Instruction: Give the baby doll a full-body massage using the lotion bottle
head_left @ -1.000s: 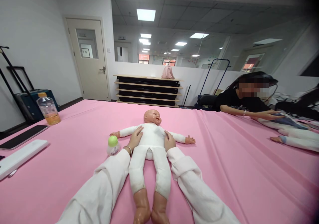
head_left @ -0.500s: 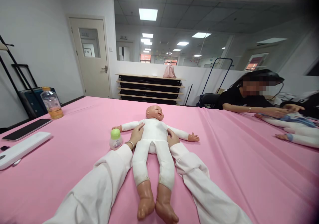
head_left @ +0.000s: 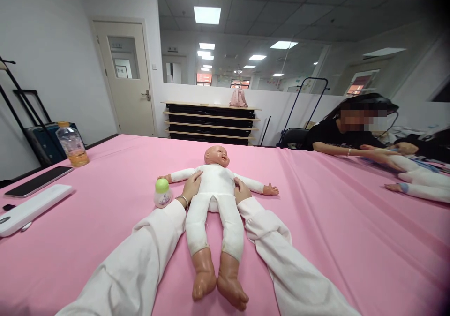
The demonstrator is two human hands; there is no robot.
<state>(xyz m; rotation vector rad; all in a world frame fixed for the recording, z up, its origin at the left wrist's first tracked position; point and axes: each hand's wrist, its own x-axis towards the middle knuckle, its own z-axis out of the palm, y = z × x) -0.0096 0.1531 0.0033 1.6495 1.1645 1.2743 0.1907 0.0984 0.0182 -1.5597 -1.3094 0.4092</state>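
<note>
A baby doll (head_left: pixel 215 189) in a white suit lies on its back on the pink table cloth (head_left: pixel 316 231), head away from me, arms spread, bare feet toward me. My left hand (head_left: pixel 191 186) grips the doll's torso on its left side, and my right hand (head_left: pixel 241 191) grips the opposite side. Both my arms are in white sleeves; a bead bracelet is on my left wrist. A small baby bottle (head_left: pixel 162 192) with a green cap stands just left of my left wrist.
At the left edge lie a white remote-like device (head_left: pixel 31 209) and a dark phone (head_left: pixel 38 181), with a plastic drink bottle (head_left: pixel 71 145) behind. At the right, another person (head_left: pixel 346 131) in black handles a second doll (head_left: pixel 415 175). Shelves and a door stand behind.
The view has shifted slightly between frames; the doll's feet show more fully now. My hands stay on the doll's sides. The other person has lifted their doll.
</note>
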